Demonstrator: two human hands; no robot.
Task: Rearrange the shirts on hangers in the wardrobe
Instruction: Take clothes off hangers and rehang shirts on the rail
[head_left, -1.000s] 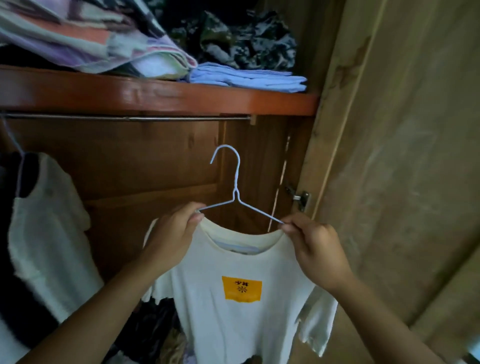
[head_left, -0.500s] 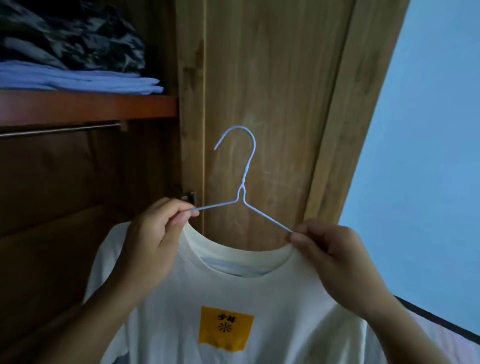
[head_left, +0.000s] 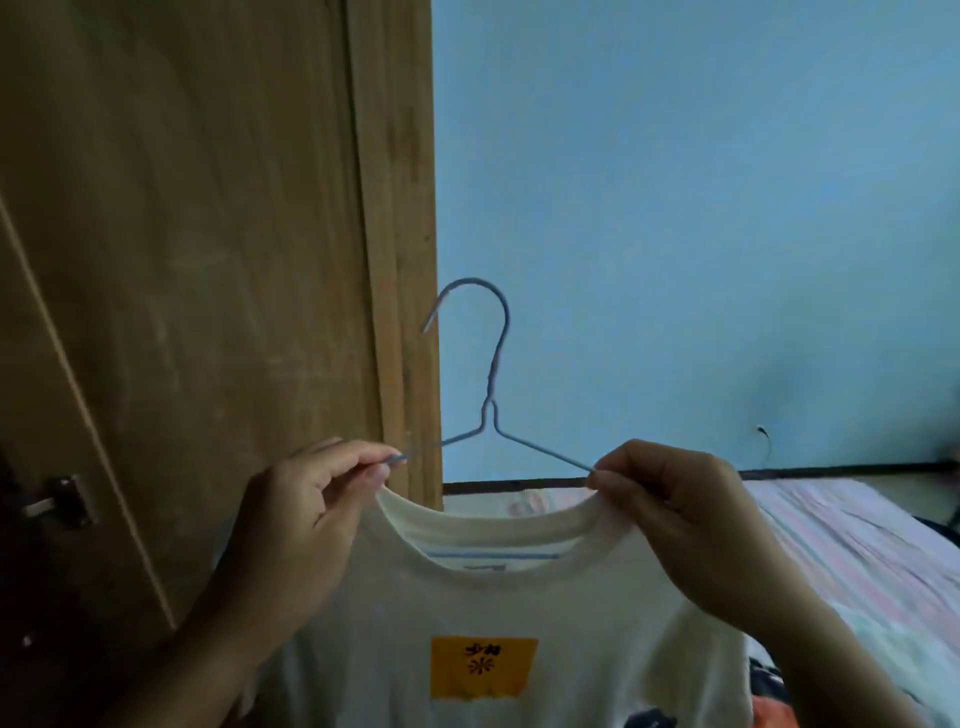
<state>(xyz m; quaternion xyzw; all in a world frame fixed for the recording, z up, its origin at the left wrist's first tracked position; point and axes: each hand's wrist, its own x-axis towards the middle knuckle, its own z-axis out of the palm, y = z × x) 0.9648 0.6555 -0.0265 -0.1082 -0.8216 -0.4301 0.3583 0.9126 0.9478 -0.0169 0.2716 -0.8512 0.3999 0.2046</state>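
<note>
A white T-shirt (head_left: 467, 597) with a yellow patch on its chest hangs on a thin light-blue wire hanger (head_left: 491, 415), hook up and pointing left. My left hand (head_left: 306, 525) pinches the hanger's left arm together with the collar edge. My right hand (head_left: 675, 519) pinches the right arm of the hanger at the other side of the collar. I hold the shirt up in front of me, between the wooden wardrobe door (head_left: 208, 260) and a blue wall. The wardrobe rail and shelf are out of view.
The open wardrobe door fills the left half, with a metal latch (head_left: 62, 501) low on its left edge. A blue wall (head_left: 701, 208) is behind the hanger. A bed with a pink striped sheet (head_left: 841, 545) lies at the lower right.
The view has swung right, away from the wardrobe interior, shelf and rail, toward the blue wall and bed. Both hands keep the same pinch on the hanger and shirt.
</note>
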